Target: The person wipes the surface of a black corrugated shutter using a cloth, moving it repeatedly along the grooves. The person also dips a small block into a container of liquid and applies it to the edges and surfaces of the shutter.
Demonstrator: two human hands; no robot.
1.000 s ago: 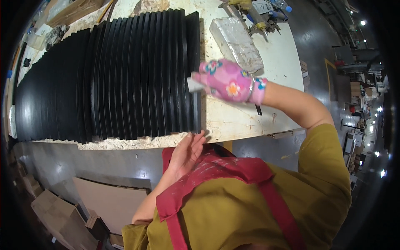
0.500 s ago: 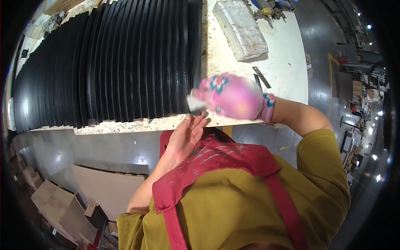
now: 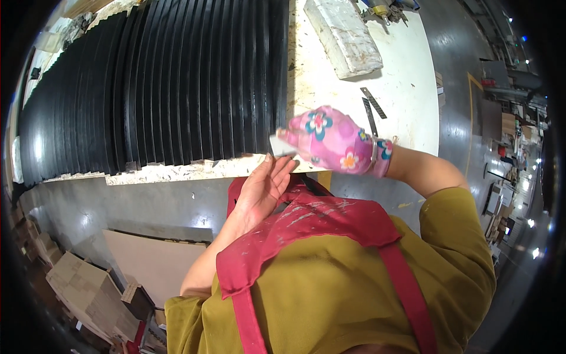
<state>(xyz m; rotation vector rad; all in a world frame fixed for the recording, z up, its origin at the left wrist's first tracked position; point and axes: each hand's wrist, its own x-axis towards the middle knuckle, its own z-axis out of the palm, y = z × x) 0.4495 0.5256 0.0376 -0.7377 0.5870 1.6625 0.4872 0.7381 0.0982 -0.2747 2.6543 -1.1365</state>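
Observation:
A row of long black strips (image 3: pixel 200 82) stands side by side on the white worktable (image 3: pixel 410 71). My right hand (image 3: pixel 336 141), in a pink flowered glove, is closed on a small flat white piece (image 3: pixel 277 143) beside the near end of the rightmost strip. Its exact kind I cannot make out. Just below it, at the table's front edge, my bare left hand (image 3: pixel 264 187) is turned palm up. Its fingers are stretched out and hold nothing; the fingertips lie close to the white piece, and whether they touch a strip I cannot tell.
Two dark flat blades (image 3: pixel 373 103) lie right of the strips. Behind them rests a whitish, wrapped-looking block (image 3: pixel 346 41), with tools (image 3: pixel 386 10) at the far edge. Cardboard boxes (image 3: pixel 88 292) and a leaning brown board (image 3: pixel 156 256) stand on the floor at lower left.
My gloved right hand, blurred before, shows sharper and has shifted slightly right with the white piece. My left hand has moved a little right and stays palm up.

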